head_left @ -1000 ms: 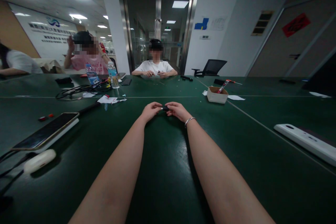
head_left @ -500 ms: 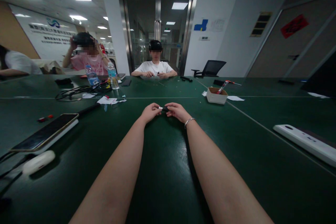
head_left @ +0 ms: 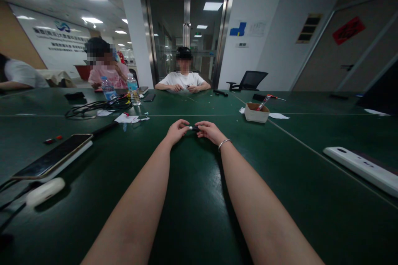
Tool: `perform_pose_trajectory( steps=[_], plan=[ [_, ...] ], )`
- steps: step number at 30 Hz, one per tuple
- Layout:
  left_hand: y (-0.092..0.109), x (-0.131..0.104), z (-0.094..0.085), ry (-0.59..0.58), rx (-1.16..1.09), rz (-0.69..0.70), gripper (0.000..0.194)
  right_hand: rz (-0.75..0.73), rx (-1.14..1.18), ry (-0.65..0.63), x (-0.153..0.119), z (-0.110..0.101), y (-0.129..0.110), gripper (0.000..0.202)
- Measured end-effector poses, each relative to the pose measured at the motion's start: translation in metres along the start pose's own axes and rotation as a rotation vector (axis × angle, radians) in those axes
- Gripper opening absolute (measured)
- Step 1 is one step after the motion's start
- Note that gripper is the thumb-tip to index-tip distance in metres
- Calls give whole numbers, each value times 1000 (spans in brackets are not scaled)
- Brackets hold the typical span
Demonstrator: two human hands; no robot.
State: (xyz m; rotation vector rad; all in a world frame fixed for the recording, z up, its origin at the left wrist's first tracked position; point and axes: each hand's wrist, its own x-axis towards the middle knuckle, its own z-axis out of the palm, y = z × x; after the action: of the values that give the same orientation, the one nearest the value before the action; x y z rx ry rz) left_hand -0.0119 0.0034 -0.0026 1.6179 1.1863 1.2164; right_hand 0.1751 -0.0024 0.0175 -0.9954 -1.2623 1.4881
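Observation:
Over the green table (head_left: 192,198), both my hands meet at a small black object with a silver end (head_left: 194,128), too small to name for certain. My right hand (head_left: 211,131), with a silver bangle at the wrist, pinches the black part between thumb and fingers. At the silver end, my left hand (head_left: 178,131) has its thumb and fingers closed in a pinch. The fingers partly hide the object, and its full shape does not show.
Left lie a phone (head_left: 54,155), a white rounded case (head_left: 45,192) and black cables (head_left: 90,109) near bottles (head_left: 134,96). Right are a small box (head_left: 256,114) and a long white device (head_left: 357,169). Opposite, a person in white (head_left: 184,79) sits beside one in pink (head_left: 107,75).
My left fingers have shifted slightly up and left, showing the silver end a little differently. My right hand stays nearly still. The person in pink has lowered a hand from the headwear.

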Motion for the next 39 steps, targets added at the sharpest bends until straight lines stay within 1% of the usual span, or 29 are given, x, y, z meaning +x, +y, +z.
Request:
perform_pose_trajectory(
  steps=[4,10,15,22,29,32,36,39],
  plan=[
    [-4,2,1,-21,-17,-18,25,0,2,12,2,1,1,17],
    [-2,1,0,-38,52,11,29,-2,22,46,4,0,2,17],
    [-5,3,0,-50,30,-42,24,0,38,53,6,-1,4,15],
    [-5,6,0,-24,72,-92,27,11,45,36,4,-1,2,17],
    [-2,6,-4,67,90,-126,30,-7,105,62,5,-5,4,16],
    [0,5,-4,60,81,-136,30,-13,106,38,6,-6,6,16],
    [2,4,-1,56,135,-150,30,-8,81,18,4,-4,5,19],
    [-1,5,1,52,173,-135,30,-5,68,9,2,-2,3,20]
  ],
)
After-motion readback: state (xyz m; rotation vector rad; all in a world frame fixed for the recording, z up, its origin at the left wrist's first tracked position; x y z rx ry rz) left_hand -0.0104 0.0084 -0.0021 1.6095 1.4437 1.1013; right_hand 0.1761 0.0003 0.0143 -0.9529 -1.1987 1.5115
